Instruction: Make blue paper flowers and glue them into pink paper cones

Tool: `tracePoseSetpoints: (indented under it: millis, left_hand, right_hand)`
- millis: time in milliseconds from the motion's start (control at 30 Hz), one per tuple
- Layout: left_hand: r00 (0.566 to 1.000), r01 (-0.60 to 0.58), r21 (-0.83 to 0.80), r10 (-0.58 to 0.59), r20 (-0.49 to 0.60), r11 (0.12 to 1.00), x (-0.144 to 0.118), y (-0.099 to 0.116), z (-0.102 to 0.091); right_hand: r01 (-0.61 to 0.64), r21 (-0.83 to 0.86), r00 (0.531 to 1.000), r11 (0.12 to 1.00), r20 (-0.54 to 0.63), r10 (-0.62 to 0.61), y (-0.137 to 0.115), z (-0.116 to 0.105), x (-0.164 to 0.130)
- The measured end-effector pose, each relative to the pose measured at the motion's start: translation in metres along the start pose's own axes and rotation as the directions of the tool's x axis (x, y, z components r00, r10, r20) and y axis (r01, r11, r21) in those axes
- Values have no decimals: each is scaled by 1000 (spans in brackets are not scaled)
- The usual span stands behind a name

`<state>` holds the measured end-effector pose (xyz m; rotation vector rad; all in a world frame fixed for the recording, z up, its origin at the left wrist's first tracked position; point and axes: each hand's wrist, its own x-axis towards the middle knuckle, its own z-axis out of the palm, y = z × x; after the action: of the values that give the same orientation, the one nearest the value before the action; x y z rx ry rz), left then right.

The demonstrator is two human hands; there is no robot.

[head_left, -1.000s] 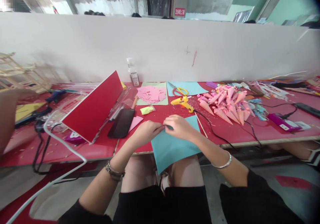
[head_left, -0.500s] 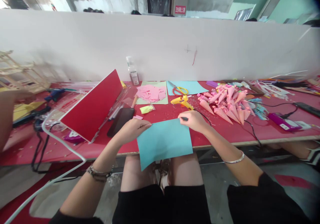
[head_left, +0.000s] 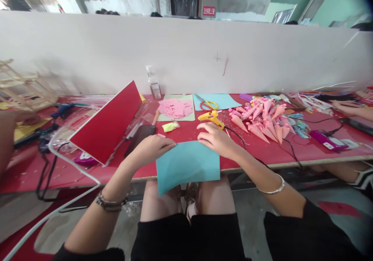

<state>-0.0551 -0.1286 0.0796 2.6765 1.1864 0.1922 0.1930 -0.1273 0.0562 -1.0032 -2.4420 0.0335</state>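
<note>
A sheet of light blue paper [head_left: 188,165] hangs partly over the front edge of the red table [head_left: 186,130], above my lap. My left hand [head_left: 151,148] pinches its upper left corner between thumb and fingers. At the sheet's upper right edge, my right hand [head_left: 215,138] has its fingers curved and apart; whether the fingertips touch the paper I cannot tell. Just beyond that hand lies a yellow glue gun [head_left: 211,118]. Behind it, red and yellow scissors [head_left: 209,104] rest on another blue sheet [head_left: 225,101].
Pink paper pieces [head_left: 176,108] lie on a pale green sheet. Pink cones [head_left: 265,119] are heaped to the right, near a purple box [head_left: 328,140]. A red board [head_left: 109,123] leans on the left beside a dark phone [head_left: 140,138]. Other people's arms [head_left: 354,110] reach in at both sides.
My right hand has let go of the paper's right corner and moved left along its top edge, its fingers spreading. The sheet has shifted slightly left and up. My left hand keeps its pinch.
</note>
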Motion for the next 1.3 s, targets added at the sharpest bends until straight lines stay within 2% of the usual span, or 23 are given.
tracePoseSetpoints:
  millis: [133, 267, 367, 467, 533, 600, 700, 800, 900, 967, 1000, 1067, 1100, 1167, 1233, 1300]
  left_hand:
    - [995, 22, 191, -3, -102, 981, 4, 7, -2]
    - [971, -66, 340, 138, -193, 938, 17, 21, 9]
    - [928, -59, 425, 207, -311, 903, 25, 26, 19]
    - [859, -29, 490, 272, -434, 871, 26, 22, 23]
    - [821, -14, 538, 317, -475, 843, 22, 16, 23]
    - [805, 5, 581, 341, -485, 814, 17, 7, 22]
    - [819, 63, 607, 307, -485, 792, 4, -15, 21]
    - [868, 127, 592, 200, -455, 796, -9, -38, 20]
    - [848, 278, 477, 19, -529, 834, -14, -45, 15]
    - [822, 301, 327, -70, -566, 896, -10, -34, 10]
    - [841, 258, 259, -85, -535, 931, -7, -25, 7]
    - [927, 109, 194, -29, -375, 975, 1, -4, 3]
    - [955, 48, 183, 9, -296, 982, 4, 5, 2]
    - [980, 26, 208, 15, -196, 978, 10, 18, 1]
    - [987, 41, 243, -2, -159, 969, 14, 24, 4]
    - [986, 44, 251, -2, -166, 967, 17, 24, 8]
  right_hand:
    - [-32, 0, 996, 999, 85, 32, -2, 6, 9]
    - [-82, 15, 991, 997, 105, 80, -12, 9, 16]
    - [-99, 91, 990, 991, 109, 89, -21, 7, 19]
    - [-116, 207, 989, 971, 111, 94, -21, 2, 19]
    - [-132, 262, 988, 956, 109, 106, -16, -2, 17]
    - [-150, 299, 987, 942, 100, 126, -9, -5, 13]
    - [-185, 328, 983, 926, 81, 168, 5, -12, 3]
    - [-244, 320, 970, 915, 64, 236, 20, -19, -8]
    - [-279, 299, 960, 912, 63, 273, 26, -25, -13]
    - [-257, 280, 966, 925, 91, 241, 25, -25, -12]
    - [-235, 272, 971, 933, 109, 213, 23, -25, -10]
    - [-185, 269, 980, 945, 125, 156, 18, -24, -5]
    - [-161, 266, 983, 950, 125, 131, 16, -24, -3]
    - [-107, 223, 991, 969, 105, 85, 13, -23, 1]
    - [-25, 124, 998, 992, 66, 17, 11, -20, 4]
    - [67, 24, 997, 997, 30, -67, 7, -15, 9]
